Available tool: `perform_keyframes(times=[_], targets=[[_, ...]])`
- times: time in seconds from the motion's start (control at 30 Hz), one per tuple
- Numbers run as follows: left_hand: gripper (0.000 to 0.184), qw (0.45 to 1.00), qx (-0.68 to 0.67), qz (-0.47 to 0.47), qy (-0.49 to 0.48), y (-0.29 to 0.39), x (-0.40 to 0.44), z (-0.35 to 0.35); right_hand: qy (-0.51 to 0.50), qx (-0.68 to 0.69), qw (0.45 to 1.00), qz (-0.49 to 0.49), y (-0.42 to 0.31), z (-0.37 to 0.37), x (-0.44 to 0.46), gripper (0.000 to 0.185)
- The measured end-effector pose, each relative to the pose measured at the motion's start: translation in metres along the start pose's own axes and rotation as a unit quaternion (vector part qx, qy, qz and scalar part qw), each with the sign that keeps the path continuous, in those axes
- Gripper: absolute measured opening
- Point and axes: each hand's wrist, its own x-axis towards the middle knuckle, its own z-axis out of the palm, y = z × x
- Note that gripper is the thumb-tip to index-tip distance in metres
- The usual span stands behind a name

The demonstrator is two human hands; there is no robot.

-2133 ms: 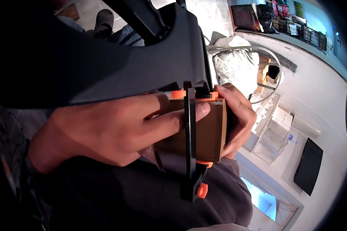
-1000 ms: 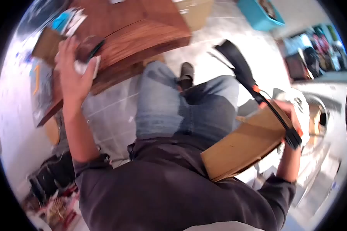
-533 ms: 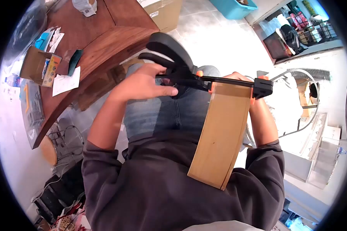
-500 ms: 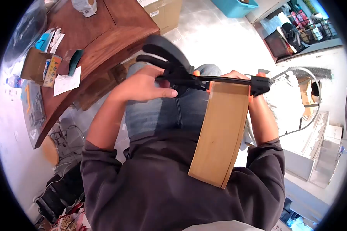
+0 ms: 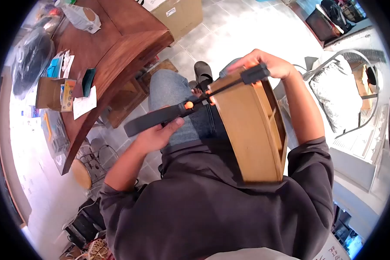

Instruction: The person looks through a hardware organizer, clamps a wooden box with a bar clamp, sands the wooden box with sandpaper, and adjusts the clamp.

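Observation:
A brown wooden box [image 5: 247,125] with open compartments on its right side leans against my torso, above my lap. Across its far end lies a black bar clamp [image 5: 223,88] with orange pads, one jaw on each side of the box. My left hand [image 5: 154,136] is wrapped round the clamp's black handle, thumb on top and fingers mostly hidden beneath. At the box's far right corner, my right hand [image 5: 268,63] curls over the end beside the clamp's far jaw, its fingertips partly hidden.
A reddish wooden table [image 5: 117,43] at the upper left carries an open cardboard box [image 5: 50,93], papers and a plastic bag. Beyond it stands a large carton [image 5: 180,19]. A round-framed chair with a white cushion [image 5: 336,93] is at the right, a stool [image 5: 81,173] at the lower left.
The box and clamp have tilted, showing the box's compartments. The clamp's handle has swung down to the left with my left hand, and my right hand has moved up over the far end.

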Motion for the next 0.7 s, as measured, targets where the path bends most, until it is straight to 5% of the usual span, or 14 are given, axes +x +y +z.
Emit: perform_keyframes(times=[0.03, 0.07, 0.17, 0.23, 0.3, 0.43, 0.53, 0.63, 0.7], targets=[[0.024, 1.000, 0.003, -0.002, -0.004, -0.004, -0.003, 0.005, 0.039, -0.056, 0.996, 0.054, -0.012, 0.000, -0.010, 0.061], [0.023, 0.999, 0.013, -0.005, 0.036, -0.006, -0.005, 0.012, 0.111, -0.206, 0.971, -0.044, -0.014, 0.005, -0.014, 0.054], [0.018, 0.994, -0.020, -0.002, 0.108, -0.007, -0.004, 0.035, 0.429, -0.292, 0.850, -0.090, -0.029, 0.063, -0.040, 0.059], [0.022, 0.983, -0.038, 0.069, 0.166, -0.014, 0.001, 0.043, 0.395, -0.076, 0.913, -0.070, -0.031, 0.087, -0.065, 0.063], [0.018, 0.976, -0.068, 0.108, 0.178, -0.034, 0.010, 0.046, 0.296, -0.239, 0.924, -0.045, -0.059, 0.111, -0.073, 0.066], [0.026, 0.957, 0.070, 0.210, 0.187, -0.043, 0.020, 0.037, 0.364, -0.288, 0.880, 0.098, -0.067, 0.138, -0.061, 0.047], [0.034, 0.969, 0.067, 0.170, 0.165, -0.017, 0.014, 0.020, 0.411, -0.240, 0.875, -0.090, -0.051, 0.142, -0.053, 0.035], [0.044, 0.954, 0.110, 0.208, 0.185, 0.006, 0.001, -0.002, 0.389, -0.293, 0.867, -0.102, -0.069, 0.134, -0.048, 0.035], [0.050, 0.931, 0.137, 0.186, 0.283, 0.006, -0.016, -0.020, 0.354, -0.335, 0.862, -0.139, -0.094, 0.124, -0.034, 0.035]])
